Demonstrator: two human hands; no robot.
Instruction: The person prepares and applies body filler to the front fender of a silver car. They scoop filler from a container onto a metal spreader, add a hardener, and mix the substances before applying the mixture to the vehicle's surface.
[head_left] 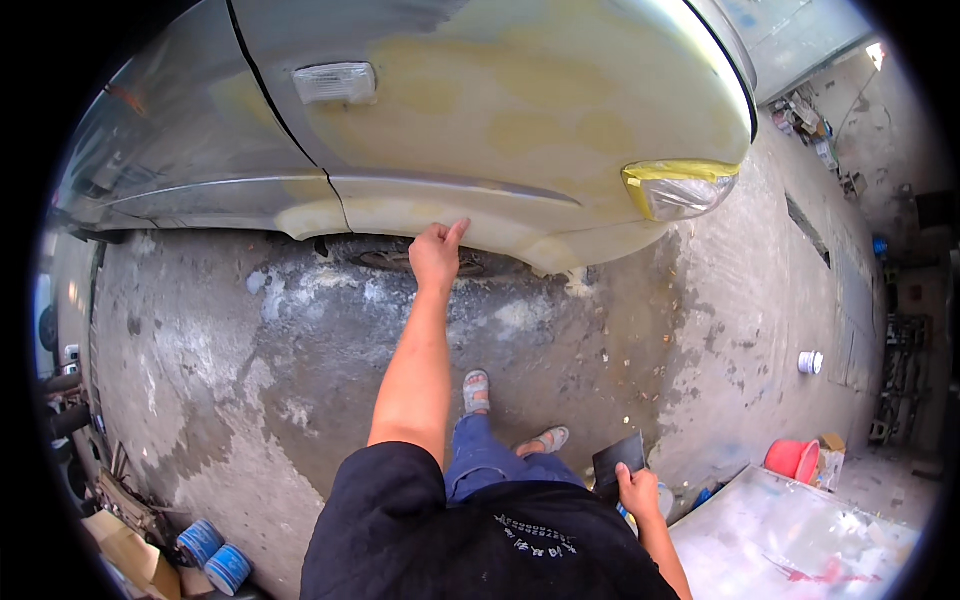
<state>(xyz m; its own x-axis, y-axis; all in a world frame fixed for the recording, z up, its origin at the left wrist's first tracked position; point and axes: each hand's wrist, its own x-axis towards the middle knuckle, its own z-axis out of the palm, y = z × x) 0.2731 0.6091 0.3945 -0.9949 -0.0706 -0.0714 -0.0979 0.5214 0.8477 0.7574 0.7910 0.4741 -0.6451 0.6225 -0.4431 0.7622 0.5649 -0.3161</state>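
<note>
My left arm reaches forward to the car's front fender [480,130], sanded in yellowish and grey patches. At the wheel-arch edge is my left hand [436,257], with the thumb held out apart and the other fingers bent toward the panel. Nothing shows in it, though the fingertips are partly hidden. Low at my right side, my right hand [637,490] is closed on a dark sheet of sandpaper [618,463]. Yellow masking tape borders the headlight [685,193] under clear film. A clear side lamp [335,82] sits higher on the fender. Part of the wheel [390,258] shows beneath the arch.
My feet stand on a stained, partly wet concrete floor [300,330]. To the right are a pale work surface [800,535], a red basin [792,460] and a white can [810,362]. Blue cans [228,568] and a cardboard box [130,550] lie at lower left.
</note>
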